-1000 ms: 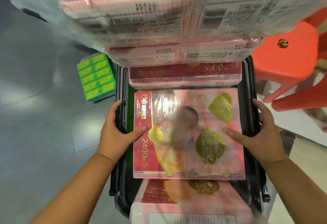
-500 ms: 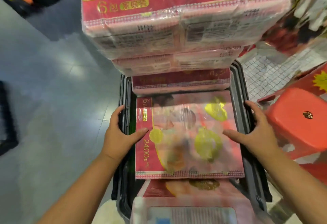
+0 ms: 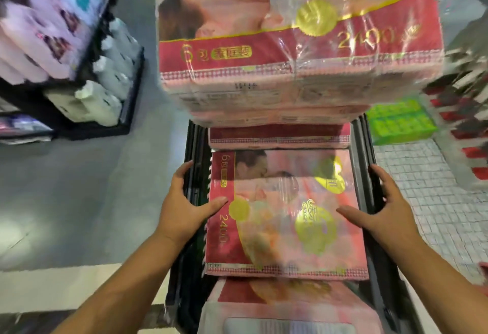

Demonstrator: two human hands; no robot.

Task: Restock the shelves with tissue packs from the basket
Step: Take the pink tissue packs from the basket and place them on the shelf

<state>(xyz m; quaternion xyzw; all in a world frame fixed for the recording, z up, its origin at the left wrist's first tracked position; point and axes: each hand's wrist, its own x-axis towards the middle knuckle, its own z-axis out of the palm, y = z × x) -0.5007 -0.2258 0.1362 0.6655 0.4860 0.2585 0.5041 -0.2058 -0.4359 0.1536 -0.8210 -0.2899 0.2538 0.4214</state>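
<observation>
While the left hand point(image 3: 182, 201) and right hand point(image 3: 385, 207) clamp the basket point(image 3: 364, 146) rims, thumbs on the tissue pack point(image 3: 285, 212) mid-frame, the red stool is gone and a shelf point(image 3: 52, 30) swings in upper left. Unloading looks close.

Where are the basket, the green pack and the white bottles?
basket point(image 3: 364, 149): head view, its right rim.
green pack point(image 3: 400, 121): head view, its top face.
white bottles point(image 3: 100, 104): head view, one bottle's body.

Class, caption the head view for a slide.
Left hand and right hand grip the basket, thumbs on a pink tissue pack.
</observation>
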